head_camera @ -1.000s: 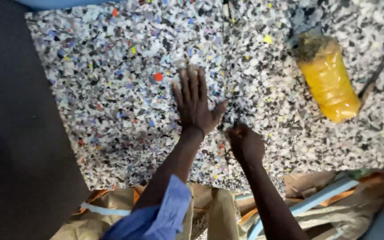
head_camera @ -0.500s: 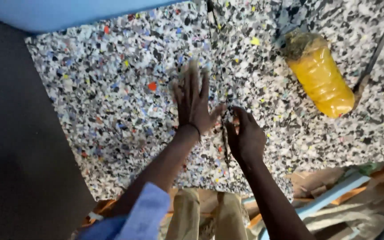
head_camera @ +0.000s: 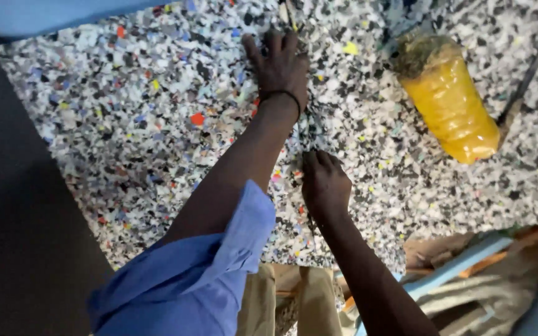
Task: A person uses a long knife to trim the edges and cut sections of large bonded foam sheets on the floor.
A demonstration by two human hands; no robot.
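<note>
A big slab of speckled foam point(head_camera: 126, 124), grey with blue, red and yellow flecks, fills the view. My left hand point(head_camera: 278, 68) lies flat on it near the far edge, palm down, with a dark band at the wrist and a blue sleeve further down the arm. A thin dark cut line point(head_camera: 303, 127) runs across the foam from that hand toward me. My right hand point(head_camera: 325, 183) is clenched on this line, closer to me, and seems to grip a small blade that the fist hides almost entirely.
A plastic bottle of yellow liquid point(head_camera: 453, 102) lies on the foam at the right, beside a dark thin rod point(head_camera: 533, 65). The dark floor point(head_camera: 20, 249) is on the left. Wood and blue pieces point(head_camera: 462, 267) lie below the slab's near edge.
My left hand has slid away from me up the foam, along the line. My right fist stays on the line, now farther from the left hand.
</note>
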